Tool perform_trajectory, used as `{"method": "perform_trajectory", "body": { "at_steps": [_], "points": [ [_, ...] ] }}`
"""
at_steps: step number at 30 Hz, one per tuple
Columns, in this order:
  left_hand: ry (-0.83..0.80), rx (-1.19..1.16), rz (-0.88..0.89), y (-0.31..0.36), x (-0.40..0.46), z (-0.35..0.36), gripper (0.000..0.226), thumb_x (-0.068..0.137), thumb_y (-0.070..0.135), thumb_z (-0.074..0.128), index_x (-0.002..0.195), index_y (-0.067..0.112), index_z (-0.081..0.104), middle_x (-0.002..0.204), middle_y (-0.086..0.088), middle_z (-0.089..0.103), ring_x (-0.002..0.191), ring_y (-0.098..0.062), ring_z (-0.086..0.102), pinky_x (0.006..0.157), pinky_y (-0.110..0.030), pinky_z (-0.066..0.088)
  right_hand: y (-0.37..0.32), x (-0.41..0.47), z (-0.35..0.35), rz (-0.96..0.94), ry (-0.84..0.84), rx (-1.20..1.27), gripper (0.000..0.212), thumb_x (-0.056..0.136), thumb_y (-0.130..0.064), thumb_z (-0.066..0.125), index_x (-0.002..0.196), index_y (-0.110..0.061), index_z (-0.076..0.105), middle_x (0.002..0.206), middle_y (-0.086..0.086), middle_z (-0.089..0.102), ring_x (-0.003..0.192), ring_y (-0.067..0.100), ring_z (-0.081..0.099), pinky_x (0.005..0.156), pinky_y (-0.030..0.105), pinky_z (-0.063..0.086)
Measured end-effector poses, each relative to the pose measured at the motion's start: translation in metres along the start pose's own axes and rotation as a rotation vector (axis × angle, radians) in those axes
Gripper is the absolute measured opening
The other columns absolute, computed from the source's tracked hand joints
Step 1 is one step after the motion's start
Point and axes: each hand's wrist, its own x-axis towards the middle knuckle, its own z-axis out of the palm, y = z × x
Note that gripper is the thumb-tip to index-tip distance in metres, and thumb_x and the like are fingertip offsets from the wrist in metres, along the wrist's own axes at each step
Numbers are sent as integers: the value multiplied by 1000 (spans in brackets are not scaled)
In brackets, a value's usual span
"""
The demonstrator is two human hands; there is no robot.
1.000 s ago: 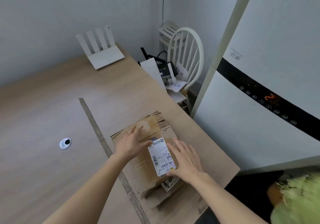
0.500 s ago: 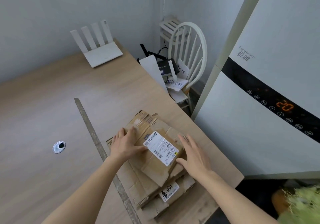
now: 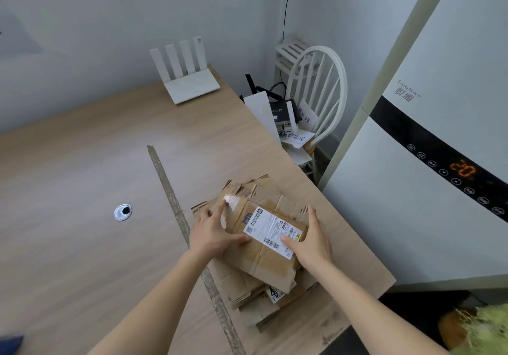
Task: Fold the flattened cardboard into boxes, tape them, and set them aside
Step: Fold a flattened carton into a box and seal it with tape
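A stack of flattened cardboard boxes (image 3: 247,291) lies on the right part of the wooden table (image 3: 82,162). The top piece (image 3: 264,258) sits askew on the stack and carries a white shipping label (image 3: 272,228). My left hand (image 3: 214,231) lies over its left edge, fingers fairly straight, thumb on top. My right hand (image 3: 310,239) grips its right edge, thumb on the label and fingers curled round the side.
A white router (image 3: 189,82) stands at the table's far edge. A grey strip (image 3: 167,190) runs across the tabletop, with a cable grommet (image 3: 123,212) to its left. A white chair (image 3: 321,85) holding devices and papers and a tall white appliance (image 3: 412,190) stand to the right.
The top cardboard piece has turned on the stack. My left hand slid to its left edge, and my right hand moved from lying flat to gripping its right edge.
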Motion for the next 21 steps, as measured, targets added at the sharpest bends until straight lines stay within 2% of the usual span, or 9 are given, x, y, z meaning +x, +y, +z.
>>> {"method": "perform_trajectory", "body": {
  "at_steps": [4,7,9,11,13,14,16,19,21],
  "points": [
    [-22,-205,20,-20,-33,-24,131,50,73,86,155,50,11,140,-11,37,130,-34,43,106,-47,45,-25,-32,9,-99,-3,48,118,78,-36,85,157,-46,-2,164,-5,22,147,21,34,113,49,39],
    [19,-316,70,-44,-66,-61,132,54,60,92,154,55,6,139,-13,40,130,-34,45,103,-44,43,-56,-58,20,-197,-34,80,118,78,-36,85,153,-54,-5,167,-10,18,152,20,24,118,52,31],
    [72,-362,121,-67,-94,-89,133,57,49,95,153,57,4,137,-10,45,128,-29,46,98,-38,43,-83,-77,29,-261,-79,137,120,78,-34,86,150,-61,-7,167,-10,19,152,18,24,120,55,30],
    [114,-420,172,-95,-128,-113,134,57,39,97,153,57,5,138,-6,46,127,-26,47,102,-39,44,-111,-103,43,-308,-96,156,123,75,-34,88,147,-65,-6,164,-7,28,149,20,32,117,56,36],
    [149,-451,212,-127,-167,-133,133,59,30,96,153,58,6,137,-4,45,125,-24,48,105,-43,45,-134,-133,62,-340,-110,176,123,73,-37,89,148,-65,-5,157,-5,41,140,17,45,109,48,47],
    [174,-445,222,-144,-187,-141,132,60,28,95,151,60,5,133,-2,45,121,-23,48,103,-41,46,-144,-150,74,-368,-132,195,120,73,-39,89,149,-62,-2,151,-8,46,133,11,49,100,34,53],
    [227,-440,221,-180,-226,-151,128,64,27,93,148,65,4,126,0,44,116,-20,48,96,-34,49,-160,-183,98,-439,-185,228,112,74,-40,88,151,-58,10,134,-20,53,118,-2,53,77,6,50],
    [277,-463,205,-239,-279,-156,124,67,27,92,147,65,7,128,2,42,118,-18,46,97,-35,51,-176,-237,137,-515,-238,269,81,77,-35,87,138,-56,38,119,-34,54,103,-12,56,63,2,49],
    [283,-479,213,-276,-309,-156,119,66,31,92,148,65,13,133,2,44,121,-17,48,100,-39,52,-181,-268,163,-527,-266,252,58,81,-31,84,119,-55,48,115,-30,56,105,1,61,59,6,50]
  ]
}}
